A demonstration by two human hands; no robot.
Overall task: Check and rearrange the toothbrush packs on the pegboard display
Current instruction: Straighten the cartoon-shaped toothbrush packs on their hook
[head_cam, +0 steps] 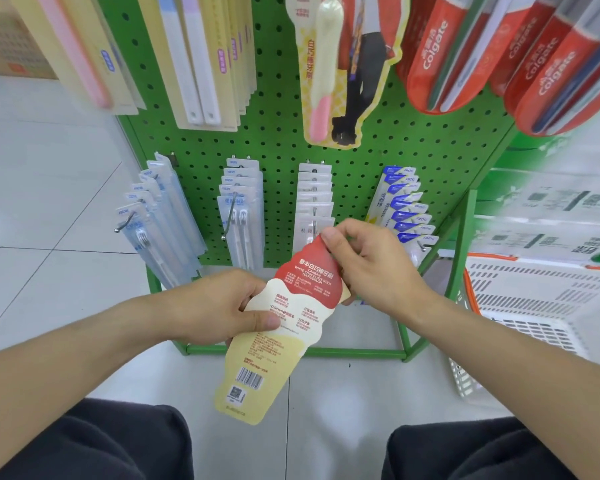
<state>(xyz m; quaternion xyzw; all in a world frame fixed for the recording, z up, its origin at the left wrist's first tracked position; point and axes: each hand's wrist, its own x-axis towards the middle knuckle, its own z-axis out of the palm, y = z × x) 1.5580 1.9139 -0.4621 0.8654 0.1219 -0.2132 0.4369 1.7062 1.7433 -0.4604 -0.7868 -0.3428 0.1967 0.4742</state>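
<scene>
Ice-cream-shaped toothbrush pack (pixel 277 327) was held off the green pegboard (pixel 281 133), back side up, approx. in front of the bottom row. Its mid edge was gripped by the left hand (pixel 222 306), thumb on top; the red top end was pinched by the right hand (pixel 371 268). Prob. risk: card getting bent, or the hang hole missing the peg w/ matching packs (pixel 347 64) hung higher up.
</scene>
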